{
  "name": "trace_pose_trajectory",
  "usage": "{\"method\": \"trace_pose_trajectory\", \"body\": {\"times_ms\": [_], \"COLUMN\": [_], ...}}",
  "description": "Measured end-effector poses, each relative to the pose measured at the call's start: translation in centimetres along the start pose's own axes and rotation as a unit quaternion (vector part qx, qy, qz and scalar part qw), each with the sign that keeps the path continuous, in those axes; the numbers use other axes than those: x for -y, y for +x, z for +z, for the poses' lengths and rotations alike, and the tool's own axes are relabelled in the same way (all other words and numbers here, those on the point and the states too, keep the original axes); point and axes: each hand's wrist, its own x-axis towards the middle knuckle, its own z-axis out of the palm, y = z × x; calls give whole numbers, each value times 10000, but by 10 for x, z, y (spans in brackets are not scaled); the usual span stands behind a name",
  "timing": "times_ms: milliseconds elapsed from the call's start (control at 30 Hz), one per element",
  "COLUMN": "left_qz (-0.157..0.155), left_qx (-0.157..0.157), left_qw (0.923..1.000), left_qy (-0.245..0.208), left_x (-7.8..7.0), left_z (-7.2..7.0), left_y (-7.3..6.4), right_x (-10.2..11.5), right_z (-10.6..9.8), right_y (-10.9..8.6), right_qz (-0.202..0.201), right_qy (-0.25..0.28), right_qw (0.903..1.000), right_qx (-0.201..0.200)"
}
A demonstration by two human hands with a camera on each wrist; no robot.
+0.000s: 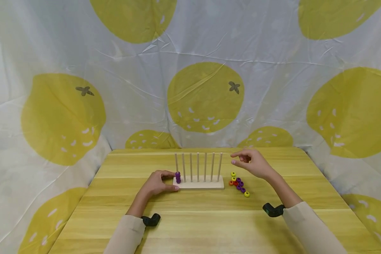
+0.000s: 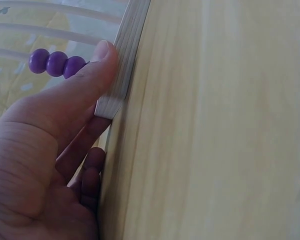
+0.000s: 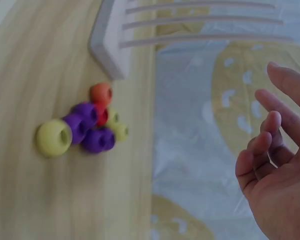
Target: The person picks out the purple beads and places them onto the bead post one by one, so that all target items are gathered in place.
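A pale wooden peg stand [image 1: 200, 184] with several upright rods stands on the table. Three purple beads [image 2: 56, 63] are stacked on its leftmost rod. My left hand [image 1: 156, 182] grips the left end of the base, thumb at the front and fingers round the end and back. Over the loose beads, to the right of the stand, my right hand [image 1: 253, 163] hangs in the air with thumb and index finger apart. Nothing shows between its fingers [image 3: 277, 117]. The loose pile holds purple beads [image 3: 85, 120], yellow beads [image 3: 54, 138], a red bead [image 3: 102, 115] and an orange bead [image 3: 101, 93].
The wooden table [image 1: 190, 225] runs back to a hanging cloth [image 1: 136, 91] printed with yellow fruit. A black wrist camera [image 1: 151, 220] sits at the left wrist, and another black wrist camera [image 1: 273, 210] at the right wrist.
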Motion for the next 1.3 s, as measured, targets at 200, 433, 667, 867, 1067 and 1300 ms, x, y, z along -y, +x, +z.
{"method": "trace_pose_trajectory", "body": {"times_ms": [200,433,667,867,1067,1300], "left_qz": [-24,-34,-66,-67,-23,15], "left_qx": [-7,-29,-62,-49,-26,21], "left_qw": [10000,10000,10000,10000,10000,10000], "left_qy": [13,22,-6,0,-39,-44], "left_x": [0,-1,-1,-2,-2,-1], "left_z": [0,0,0,0,0,1], "left_y": [-1,-2,-1,-2,-3,-3], "right_x": [-25,-48,-65,-71,-78,-86], "right_z": [-1,3,10,15,20,23], "right_y": [-18,-31,-42,-52,-57,-59], "right_qz": [120,359,458,537,682,760], "right_qy": [17,-2,-12,19,16,137], "right_qw": [9999,9993,9989,9985,9976,9968], "right_qx": [-9,32,52,108,107,188]}}
